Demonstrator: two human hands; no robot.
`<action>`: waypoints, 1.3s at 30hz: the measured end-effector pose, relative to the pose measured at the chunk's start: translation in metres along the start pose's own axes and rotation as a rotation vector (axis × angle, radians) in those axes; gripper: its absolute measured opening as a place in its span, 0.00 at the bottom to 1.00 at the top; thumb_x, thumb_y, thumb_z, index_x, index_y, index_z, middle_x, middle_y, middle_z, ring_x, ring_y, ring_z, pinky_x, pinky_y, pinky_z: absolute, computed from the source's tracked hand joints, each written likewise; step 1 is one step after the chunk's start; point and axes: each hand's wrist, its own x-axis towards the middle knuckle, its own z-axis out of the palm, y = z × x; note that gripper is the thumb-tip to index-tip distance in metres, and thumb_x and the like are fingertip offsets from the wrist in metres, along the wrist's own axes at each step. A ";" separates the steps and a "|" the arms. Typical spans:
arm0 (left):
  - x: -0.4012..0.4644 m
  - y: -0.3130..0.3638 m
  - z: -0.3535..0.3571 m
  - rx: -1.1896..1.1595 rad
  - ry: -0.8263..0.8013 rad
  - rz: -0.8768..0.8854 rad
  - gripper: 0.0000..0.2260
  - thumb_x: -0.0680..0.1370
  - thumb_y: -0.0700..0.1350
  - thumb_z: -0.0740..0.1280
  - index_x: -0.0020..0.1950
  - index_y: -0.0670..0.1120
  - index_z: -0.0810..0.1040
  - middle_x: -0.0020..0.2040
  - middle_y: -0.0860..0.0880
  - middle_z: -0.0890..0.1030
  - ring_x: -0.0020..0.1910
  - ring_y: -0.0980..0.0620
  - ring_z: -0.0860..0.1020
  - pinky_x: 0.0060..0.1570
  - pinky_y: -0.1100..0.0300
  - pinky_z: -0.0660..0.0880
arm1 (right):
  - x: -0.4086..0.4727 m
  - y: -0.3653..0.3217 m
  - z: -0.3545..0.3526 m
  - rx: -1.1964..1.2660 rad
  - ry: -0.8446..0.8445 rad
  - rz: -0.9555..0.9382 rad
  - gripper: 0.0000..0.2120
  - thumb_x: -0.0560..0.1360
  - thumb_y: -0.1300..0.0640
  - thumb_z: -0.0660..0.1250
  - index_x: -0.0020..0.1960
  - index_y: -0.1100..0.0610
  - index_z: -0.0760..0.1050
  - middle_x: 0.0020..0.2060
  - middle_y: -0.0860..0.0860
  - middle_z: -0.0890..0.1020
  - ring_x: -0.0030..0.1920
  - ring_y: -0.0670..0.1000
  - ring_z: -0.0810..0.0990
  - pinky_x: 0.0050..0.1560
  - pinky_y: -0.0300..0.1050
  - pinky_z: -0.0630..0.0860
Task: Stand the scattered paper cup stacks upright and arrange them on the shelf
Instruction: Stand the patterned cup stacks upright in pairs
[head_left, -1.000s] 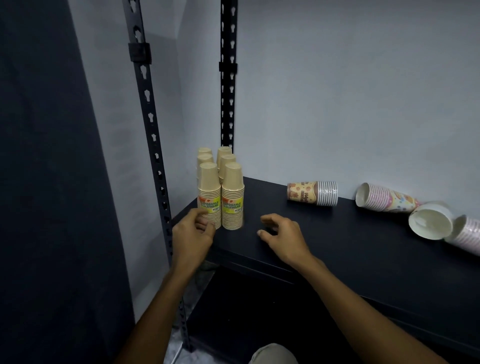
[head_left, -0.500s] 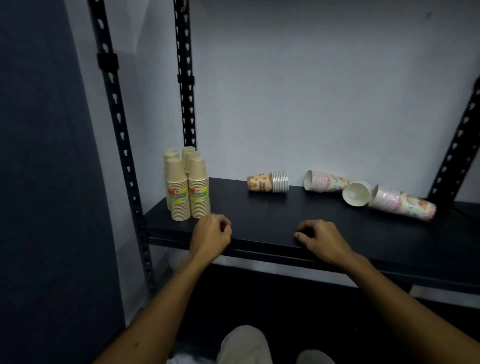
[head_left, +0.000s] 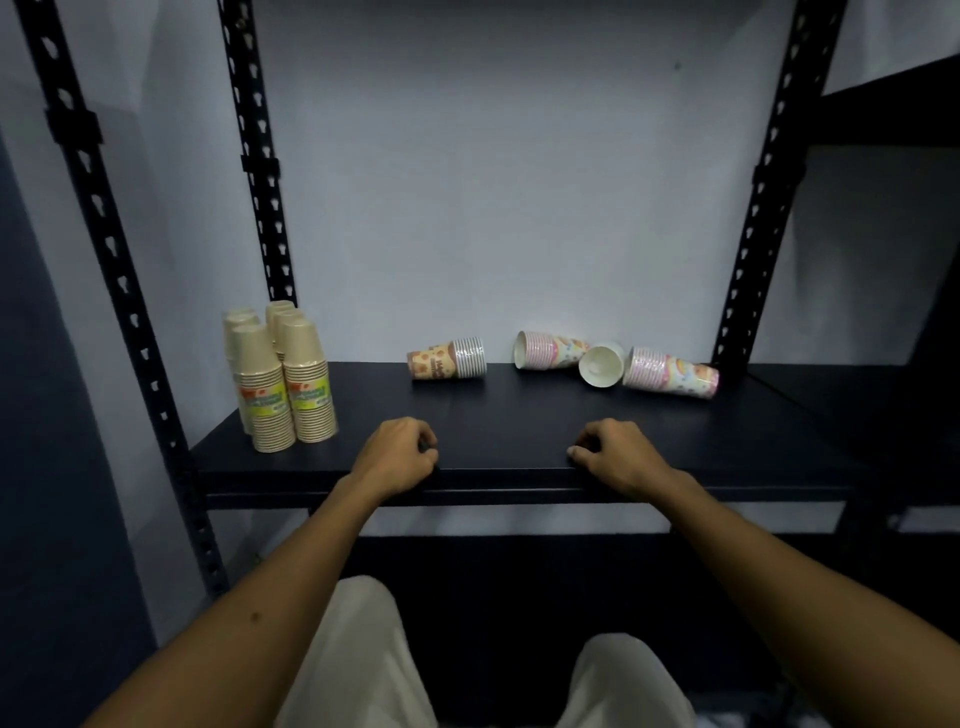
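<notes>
Several beige cup stacks (head_left: 283, 384) with yellow labels stand upright, upside down, at the left end of the black shelf (head_left: 519, 415). Along the back wall an orange patterned stack (head_left: 448, 358) lies on its side. To its right lie a pink patterned stack (head_left: 550, 351), a white stack (head_left: 601, 365) with its mouth facing me, and another pink patterned stack (head_left: 670, 373). My left hand (head_left: 397, 452) and my right hand (head_left: 615, 452) rest on the shelf's front edge with fingers curled, holding nothing and well short of the lying stacks.
Black perforated uprights (head_left: 257, 171) frame the shelf at left and right (head_left: 763, 208), with a pale wall behind. A second dark shelf unit (head_left: 893, 260) adjoins on the right. My knees in light trousers (head_left: 363, 660) show below the shelf.
The view has swung right and pulled back from the beige stacks. Both hands have slid away from those stacks toward the middle of the shelf's front edge.
</notes>
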 end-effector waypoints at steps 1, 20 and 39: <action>0.004 0.000 0.000 0.001 -0.016 0.004 0.08 0.75 0.45 0.67 0.52 0.46 0.81 0.52 0.48 0.83 0.50 0.51 0.79 0.47 0.58 0.74 | 0.003 0.001 0.000 -0.010 -0.002 0.003 0.12 0.75 0.47 0.67 0.46 0.56 0.80 0.43 0.52 0.83 0.44 0.51 0.80 0.47 0.52 0.79; 0.125 -0.024 0.038 0.008 0.068 -0.027 0.21 0.74 0.47 0.70 0.65 0.44 0.72 0.60 0.41 0.74 0.59 0.42 0.74 0.56 0.49 0.74 | 0.107 0.052 -0.012 -0.168 0.270 0.021 0.18 0.74 0.55 0.66 0.62 0.61 0.73 0.58 0.59 0.77 0.58 0.61 0.75 0.51 0.53 0.75; 0.187 -0.063 0.055 -0.241 0.148 -0.085 0.26 0.70 0.44 0.74 0.63 0.50 0.65 0.57 0.45 0.73 0.51 0.48 0.75 0.51 0.49 0.74 | 0.161 0.055 0.015 -0.191 0.605 -0.231 0.07 0.72 0.55 0.70 0.47 0.58 0.81 0.47 0.55 0.82 0.49 0.58 0.77 0.48 0.51 0.75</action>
